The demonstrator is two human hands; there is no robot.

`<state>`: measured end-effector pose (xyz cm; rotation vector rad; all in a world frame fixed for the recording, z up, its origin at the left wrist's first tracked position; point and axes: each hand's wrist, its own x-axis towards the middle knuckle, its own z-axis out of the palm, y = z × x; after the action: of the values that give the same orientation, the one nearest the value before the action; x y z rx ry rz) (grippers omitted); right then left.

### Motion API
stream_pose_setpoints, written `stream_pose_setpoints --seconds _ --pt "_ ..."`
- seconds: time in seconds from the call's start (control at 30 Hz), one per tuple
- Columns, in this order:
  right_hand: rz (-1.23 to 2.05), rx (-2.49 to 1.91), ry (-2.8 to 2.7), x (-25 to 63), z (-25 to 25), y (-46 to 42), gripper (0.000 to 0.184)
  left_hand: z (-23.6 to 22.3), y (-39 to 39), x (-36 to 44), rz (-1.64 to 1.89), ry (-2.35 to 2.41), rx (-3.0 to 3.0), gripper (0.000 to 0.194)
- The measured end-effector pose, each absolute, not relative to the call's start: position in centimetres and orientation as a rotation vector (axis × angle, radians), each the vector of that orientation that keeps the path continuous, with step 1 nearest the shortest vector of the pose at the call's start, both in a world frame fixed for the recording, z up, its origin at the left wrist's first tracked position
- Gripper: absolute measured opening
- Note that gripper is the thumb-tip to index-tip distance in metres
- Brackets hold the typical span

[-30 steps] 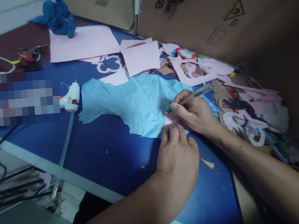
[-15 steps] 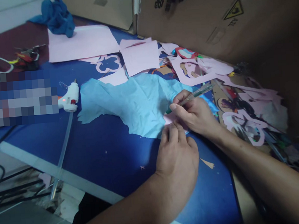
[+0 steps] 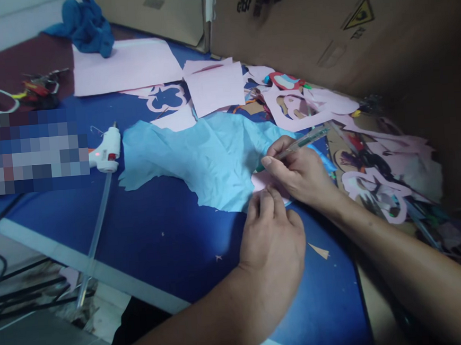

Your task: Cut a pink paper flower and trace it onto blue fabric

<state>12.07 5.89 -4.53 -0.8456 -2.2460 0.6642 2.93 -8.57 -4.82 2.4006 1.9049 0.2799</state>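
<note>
My right hand [image 3: 300,169] is closed around a clear pen [image 3: 305,139] with a green tip end, which slants down to the left. The pen's point is at the upper edge of a small pink paper piece [image 3: 261,180], partly covered by my hands. Lying on that piece, the fingertips of my left hand [image 3: 273,238] press it down, with no grip around it. Beneath the pink piece spreads a crumpled light-blue cloth [image 3: 201,159] with an uneven outline.
A white glue gun [image 3: 109,150] with a long glue stick stands left of the cloth on the blue table [image 3: 161,263]. Pink sheets [image 3: 126,66] and a dark-blue cloth [image 3: 87,27] lie behind. Cut paper scraps [image 3: 376,193] crowd the right, below a large cardboard box [image 3: 303,34].
The pen in my right hand has shifted slightly up and to the right at its upper end. My left hand stays on the pink piece.
</note>
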Motion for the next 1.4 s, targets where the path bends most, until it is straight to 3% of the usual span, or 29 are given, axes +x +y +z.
stream_pose_setpoints --seconds 0.13,0.33,0.53,0.7,0.93,1.4 --pt "0.607 -0.866 -2.228 12.37 -4.28 6.36 0.052 -4.90 -8.67 2.90 0.292 1.924 2.433 0.030" --pt "0.650 -0.836 -2.243 12.12 -4.21 6.03 0.051 -4.72 -8.55 2.85 0.278 1.917 2.424 0.031" --pt "0.658 -0.862 -2.222 11.99 -4.61 6.02 0.038 -4.62 -8.53 2.84 0.266 1.899 2.414 0.034" --pt "0.620 -0.866 -2.226 12.22 -4.49 6.37 0.050 -4.84 -8.54 2.93 0.282 1.919 2.423 0.030" --pt "0.641 -0.874 -2.238 12.06 -4.50 6.05 0.037 -4.98 -8.53 2.95 0.290 1.917 2.424 0.032" --pt "0.624 -0.878 -2.239 12.29 -4.62 6.34 0.048 -4.60 -8.68 2.86 0.225 1.905 2.456 0.030"
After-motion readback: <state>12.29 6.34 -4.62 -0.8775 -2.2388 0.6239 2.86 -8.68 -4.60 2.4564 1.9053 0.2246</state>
